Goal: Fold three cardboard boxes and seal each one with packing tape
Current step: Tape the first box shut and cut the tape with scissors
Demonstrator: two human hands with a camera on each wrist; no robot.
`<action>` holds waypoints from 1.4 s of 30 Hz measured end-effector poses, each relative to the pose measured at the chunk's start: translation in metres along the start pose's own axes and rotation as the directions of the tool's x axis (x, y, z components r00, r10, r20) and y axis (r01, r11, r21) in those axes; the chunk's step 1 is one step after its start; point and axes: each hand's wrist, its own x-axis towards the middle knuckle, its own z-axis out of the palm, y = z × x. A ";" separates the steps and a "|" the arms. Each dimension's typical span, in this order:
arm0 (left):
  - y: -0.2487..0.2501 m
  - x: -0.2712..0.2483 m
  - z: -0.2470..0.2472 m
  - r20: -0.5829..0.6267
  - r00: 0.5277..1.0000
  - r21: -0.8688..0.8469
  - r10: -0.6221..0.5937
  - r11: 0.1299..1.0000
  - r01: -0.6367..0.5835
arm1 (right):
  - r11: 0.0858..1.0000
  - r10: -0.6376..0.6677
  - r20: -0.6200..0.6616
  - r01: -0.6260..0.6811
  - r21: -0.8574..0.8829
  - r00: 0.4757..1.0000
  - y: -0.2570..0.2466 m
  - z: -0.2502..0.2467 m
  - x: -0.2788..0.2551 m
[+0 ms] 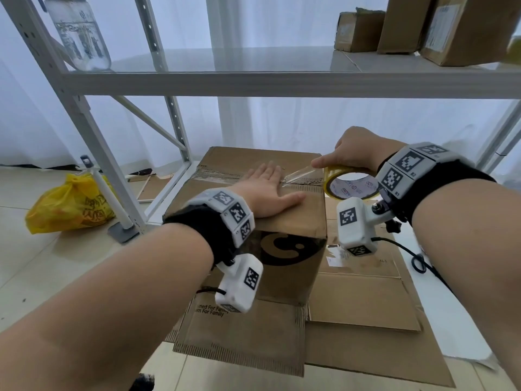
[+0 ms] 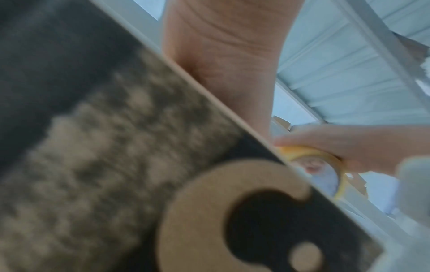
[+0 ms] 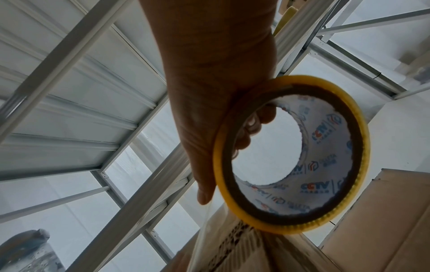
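A brown cardboard box (image 1: pixel 298 210) stands folded on the floor, flaps closed on top, a black logo on its near side (image 2: pixel 267 220). My left hand (image 1: pixel 267 187) lies flat with straight fingers on the top, pressing the clear tape along the centre seam. My right hand (image 1: pixel 352 153) grips a yellow-edged tape roll (image 1: pixel 349 184) at the box's right edge, fingers through the core (image 3: pixel 256 121). A clear strip of tape (image 1: pixel 298 174) stretches from the roll to the seam under my left fingers. The roll also shows in the left wrist view (image 2: pixel 325 165).
Flattened cardboard sheets (image 1: pixel 363 300) lie under and right of the box. A white metal shelf rack (image 1: pixel 253 83) stands behind, carrying sealed boxes (image 1: pixel 408 26) at upper right and a clear bottle (image 1: pixel 81 35) at left. A yellow plastic bag (image 1: pixel 67 207) sits on the floor, left.
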 end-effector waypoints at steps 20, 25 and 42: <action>-0.013 0.000 -0.009 0.054 0.992 -0.039 -0.112 0.993 0.114 | 0.993 -0.056 -0.053 0.062 0.104 0.997 -0.045 0.020 -0.011; -0.042 -0.005 -0.001 0.021 0.996 -0.064 -0.092 0.994 0.093 | 0.988 -0.096 -0.071 0.104 0.110 0.993 -0.070 0.025 -0.011; -0.054 -0.001 -0.003 0.060 0.996 -0.015 -0.059 0.998 0.060 | 0.985 0.036 0.001 -0.036 0.168 0.999 -0.027 0.062 -0.018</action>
